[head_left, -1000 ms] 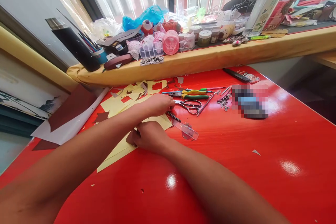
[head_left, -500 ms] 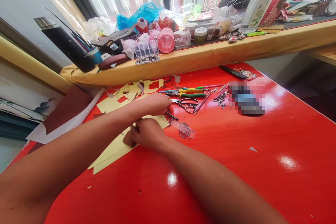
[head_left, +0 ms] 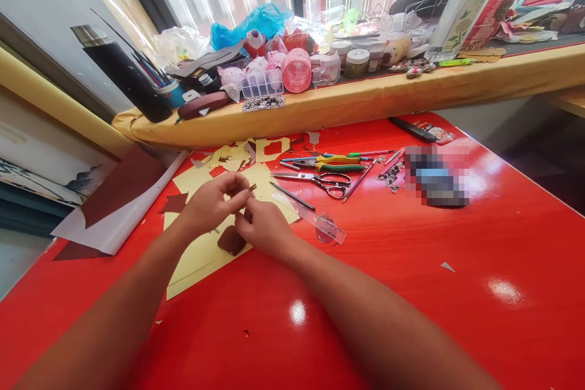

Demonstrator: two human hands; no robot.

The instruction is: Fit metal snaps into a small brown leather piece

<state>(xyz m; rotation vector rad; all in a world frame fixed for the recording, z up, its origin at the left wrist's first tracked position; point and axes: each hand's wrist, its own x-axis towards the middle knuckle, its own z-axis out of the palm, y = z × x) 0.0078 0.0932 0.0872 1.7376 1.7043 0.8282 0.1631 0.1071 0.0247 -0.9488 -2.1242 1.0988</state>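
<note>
Over the yellow paper sheets (head_left: 196, 262), my left hand (head_left: 217, 198) pinches a small dark piece (head_left: 253, 187) between thumb and fingers. My right hand (head_left: 262, 225) is closed right beside it, its fingertips meeting those of the left; what it grips is mostly hidden. Just below the hands, a brown rounded piece (head_left: 231, 241) lies on the paper. Scissors (head_left: 315, 178) with slightly parted handles, a black pen (head_left: 292, 195) and a clear ruler (head_left: 322, 222) lie to the right of the hands.
Pliers (head_left: 338, 164), pencils and small metal rings (head_left: 390, 175) lie farther back on the red table (head_left: 365, 317). A blurred object (head_left: 436, 177) is at right. Brown sheet material (head_left: 121, 186) lies at left. The sill (head_left: 320, 100) holds jars, a bottle and a thermos (head_left: 123, 76).
My left hand has moved left and back from beside the scissors, meeting my right hand. The scissors and pen now show fully. The view has shifted slightly.
</note>
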